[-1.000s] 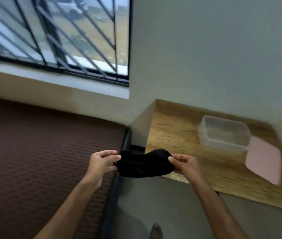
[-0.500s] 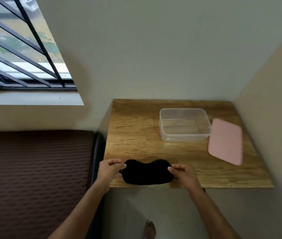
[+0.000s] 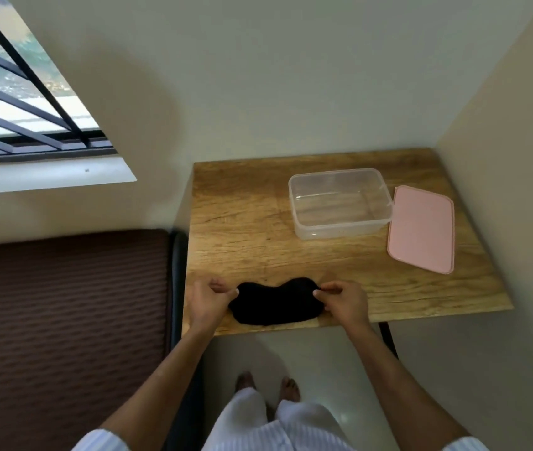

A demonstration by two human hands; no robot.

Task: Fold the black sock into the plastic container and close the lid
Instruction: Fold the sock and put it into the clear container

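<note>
Nearest us, our left hand (image 3: 208, 302) and right hand (image 3: 344, 302) each pinch one end of the black sock (image 3: 274, 302), fingertips closed on the fabric. We judge this two-ended hold keeps the sock spread flat on the near edge of the wooden table (image 3: 245, 222), ready for one end to be brought over the other. The sock is so dark that we cannot tell whether it is already doubled, or which end is the toe. Our palms face down, so the undersides of the fingers are hidden.

Farther back, the clear plastic container (image 3: 340, 229) stands open and empty, well apart from the sock, likely left uncovered to receive it. The pink lid (image 3: 421, 229) lies flat just beside it on the right, touching or nearly so; we cannot tell which.
</note>
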